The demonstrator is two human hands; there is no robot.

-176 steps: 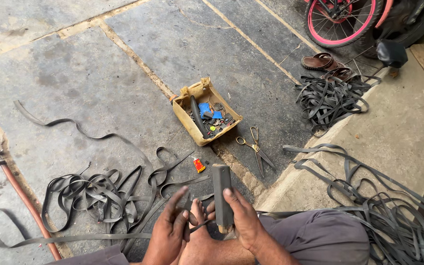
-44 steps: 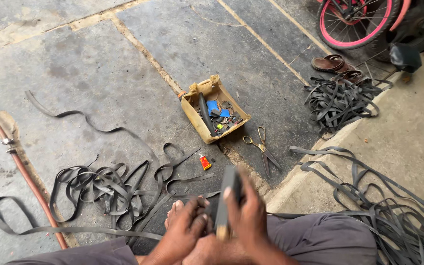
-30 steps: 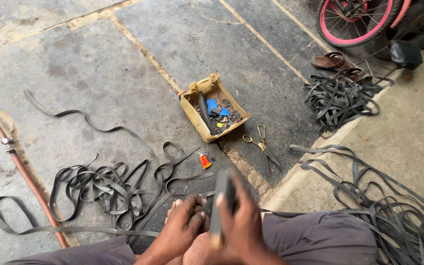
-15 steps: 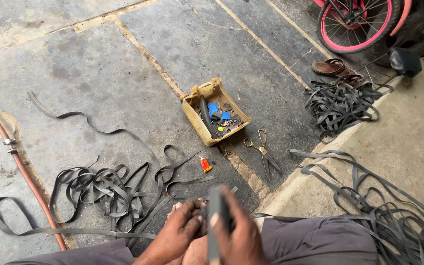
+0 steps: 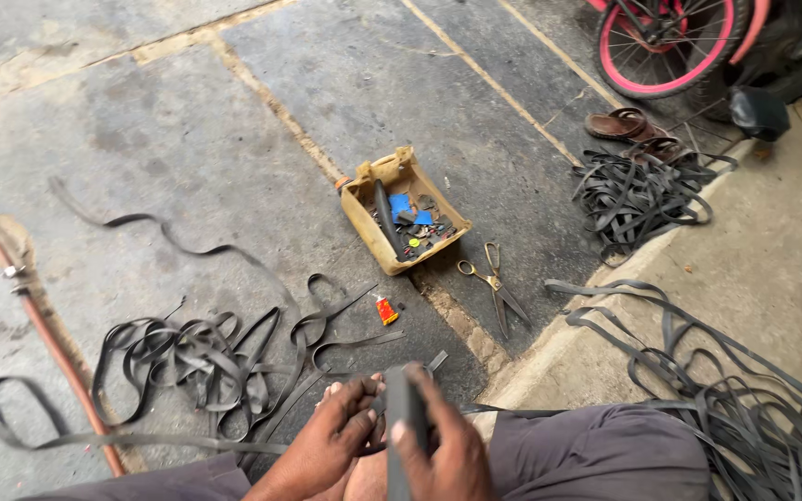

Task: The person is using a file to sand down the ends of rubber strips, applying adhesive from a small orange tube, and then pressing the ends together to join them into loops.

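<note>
The black rubber strip [image 5: 405, 422] is standing upright between your hands, low over your lap. Your right hand [image 5: 443, 450] is wrapping closed around it; your left hand [image 5: 331, 441] is pinching its edge. Scissors [image 5: 496, 283] are lying on the floor beyond.
</note>
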